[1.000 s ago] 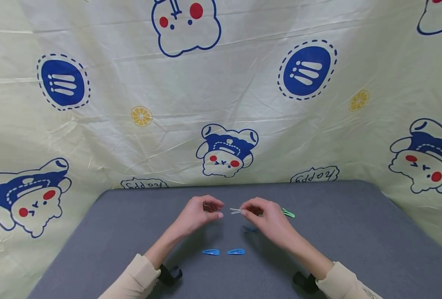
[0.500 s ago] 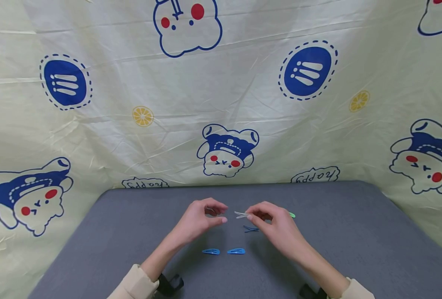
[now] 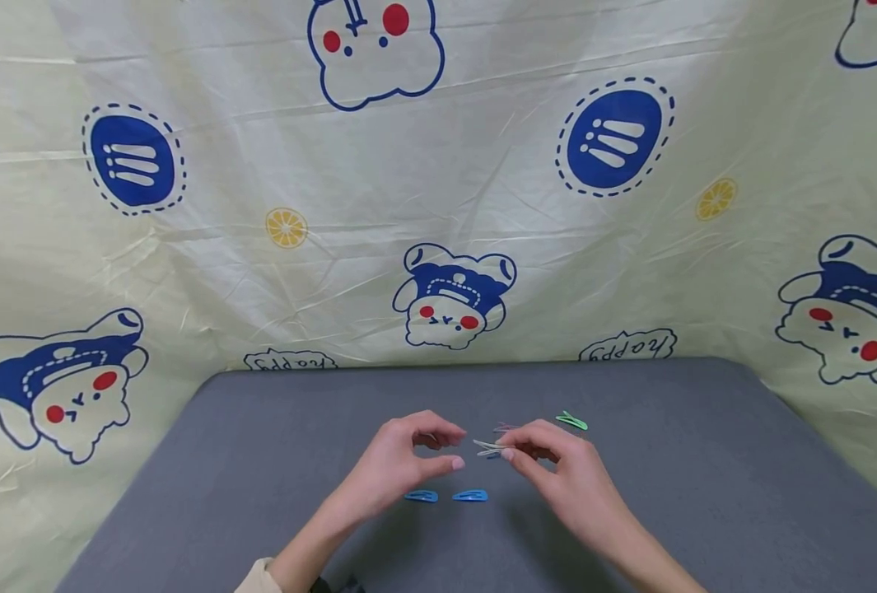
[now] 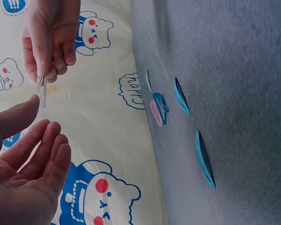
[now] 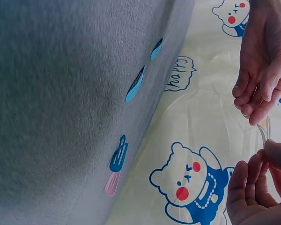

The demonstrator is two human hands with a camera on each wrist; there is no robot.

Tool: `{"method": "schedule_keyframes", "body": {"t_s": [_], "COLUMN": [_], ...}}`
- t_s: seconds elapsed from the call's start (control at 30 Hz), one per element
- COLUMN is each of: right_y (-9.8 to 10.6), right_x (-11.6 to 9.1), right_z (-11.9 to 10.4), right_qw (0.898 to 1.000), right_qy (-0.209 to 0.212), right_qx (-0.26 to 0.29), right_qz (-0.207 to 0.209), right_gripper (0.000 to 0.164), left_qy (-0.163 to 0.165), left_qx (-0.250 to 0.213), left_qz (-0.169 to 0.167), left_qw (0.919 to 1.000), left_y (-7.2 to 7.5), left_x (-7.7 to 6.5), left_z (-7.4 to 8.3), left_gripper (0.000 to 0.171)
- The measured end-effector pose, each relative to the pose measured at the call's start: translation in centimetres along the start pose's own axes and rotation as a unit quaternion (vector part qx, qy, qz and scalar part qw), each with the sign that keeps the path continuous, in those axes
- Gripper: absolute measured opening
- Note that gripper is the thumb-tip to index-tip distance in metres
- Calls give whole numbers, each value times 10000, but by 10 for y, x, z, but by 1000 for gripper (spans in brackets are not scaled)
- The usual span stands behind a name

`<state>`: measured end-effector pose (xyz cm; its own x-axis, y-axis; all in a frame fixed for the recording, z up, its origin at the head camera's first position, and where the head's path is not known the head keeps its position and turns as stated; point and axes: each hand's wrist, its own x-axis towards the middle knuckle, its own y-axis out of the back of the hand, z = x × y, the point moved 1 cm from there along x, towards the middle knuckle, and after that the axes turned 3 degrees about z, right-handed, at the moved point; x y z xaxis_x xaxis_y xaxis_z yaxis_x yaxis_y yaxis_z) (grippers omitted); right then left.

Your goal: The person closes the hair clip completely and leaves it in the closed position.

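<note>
Between thumb and fingertips, my right hand (image 3: 567,465) pinches a whitish snap hair clip (image 3: 487,447) above the table. Its two halves are splayed apart and point at my left hand (image 3: 404,461). That left hand has its fingers and thumb spread apart, holding nothing, a short gap from the clip's tip. Two light-blue snap clips (image 3: 471,496) (image 3: 421,497) lie side by side on the cloth below the hands. Largely hidden by the right hand in the head view, a darker blue clip (image 5: 118,157) and a pink clip (image 5: 112,184) lie close together.
A green snap clip (image 3: 572,422) with its halves parted lies beyond the right hand. The table (image 3: 275,436) is covered in grey cloth. Behind it hangs a pale printed curtain (image 3: 349,181) with bears.
Both hands have moved nearer and slightly right, the whitish clip travelling with the right one. The green clip has come back into full view; the darker blue one is now mostly covered.
</note>
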<state>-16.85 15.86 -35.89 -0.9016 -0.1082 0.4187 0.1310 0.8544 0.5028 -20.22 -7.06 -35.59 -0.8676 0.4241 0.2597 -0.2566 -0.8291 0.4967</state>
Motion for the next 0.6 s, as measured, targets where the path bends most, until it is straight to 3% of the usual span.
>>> {"method": "schedule_keyframes", "body": {"t_s": [0.4, 0.6], "right_y": [1, 1], "right_x": [-19, -23], "right_z": [-7, -8], "right_qw": [9992, 9981], "right_qy": [-126, -300], "right_qx": [381, 530], "right_qz": [65, 67], "right_gripper": [12, 9], "left_qy": [51, -229], "left_qx": [-253, -279], "left_qz": [-7, 25], "left_qw": [9997, 9993], "left_y": [-7, -13], "left_x": [-12, -14], "left_z": [11, 16], "left_gripper": [23, 24]}}
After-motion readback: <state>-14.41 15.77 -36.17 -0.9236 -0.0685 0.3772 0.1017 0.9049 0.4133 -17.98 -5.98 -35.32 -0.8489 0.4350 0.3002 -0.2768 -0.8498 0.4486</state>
